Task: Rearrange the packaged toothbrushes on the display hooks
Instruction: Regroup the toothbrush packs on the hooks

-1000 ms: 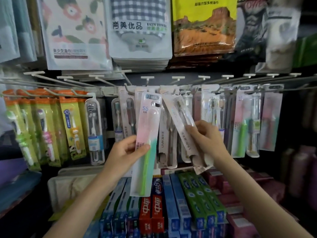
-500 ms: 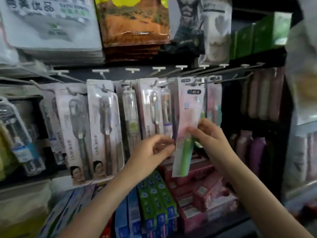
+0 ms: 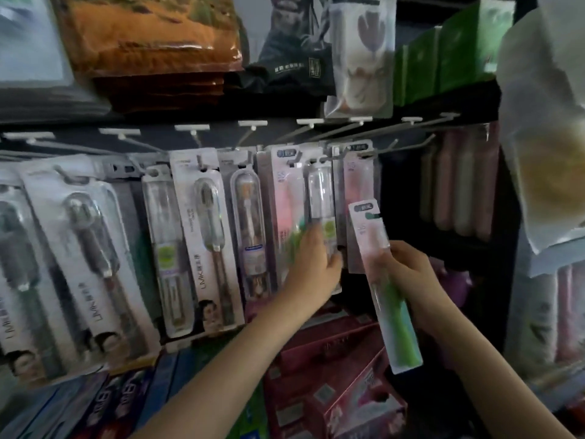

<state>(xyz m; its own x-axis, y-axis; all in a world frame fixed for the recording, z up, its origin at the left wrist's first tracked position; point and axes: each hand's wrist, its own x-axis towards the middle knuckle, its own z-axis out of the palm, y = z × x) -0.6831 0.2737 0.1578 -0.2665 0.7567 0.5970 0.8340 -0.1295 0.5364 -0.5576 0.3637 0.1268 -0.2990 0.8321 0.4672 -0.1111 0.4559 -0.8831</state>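
Head view: I am gripping a flat pink-topped toothbrush pack with a green handle in my right hand, fingers curled round its middle, its top tilting toward my left hand. It is hanging free below the grey wire display hooks, touching none of them. My left hand is reaching just beside it, fingers pressing into the hanging clear-blister toothbrush pack; whether they are pinching it I cannot tell. Below my wrists, red cardboard boxes are lying stacked.
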